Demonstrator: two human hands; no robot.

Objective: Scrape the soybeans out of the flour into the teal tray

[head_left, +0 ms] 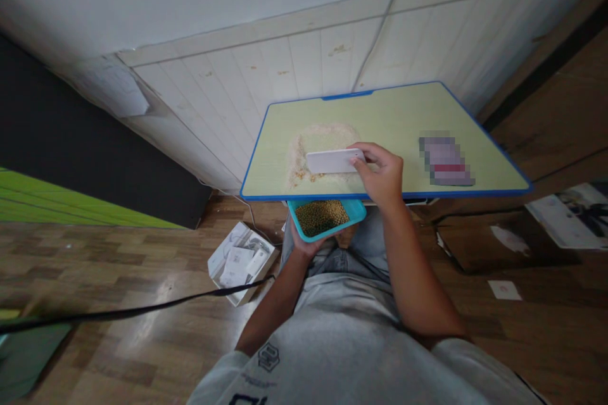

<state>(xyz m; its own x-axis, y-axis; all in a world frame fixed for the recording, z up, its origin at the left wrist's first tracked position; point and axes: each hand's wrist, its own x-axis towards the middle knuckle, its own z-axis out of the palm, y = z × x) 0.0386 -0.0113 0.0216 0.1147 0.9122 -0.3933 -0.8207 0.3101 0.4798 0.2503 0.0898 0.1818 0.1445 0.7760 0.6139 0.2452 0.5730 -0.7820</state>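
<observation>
My left hand is wrapped round the underside of a turquoise plastic container, held just below the front edge of a small table. In the container lie dark green and yellowish beans. Above the tabletop, my right hand pinches one end of a flat white rectangular piece, which looks like a scraper. Around it pale grains, perhaps rice, are spread in a rough ring. A few yellow beans are mixed in near the front left of the ring.
A pixelated rectangular object lies at the table's right. Below on the floor, an open white box holds cables and papers. A dark strap crosses at lower left. The wall stands close behind the table.
</observation>
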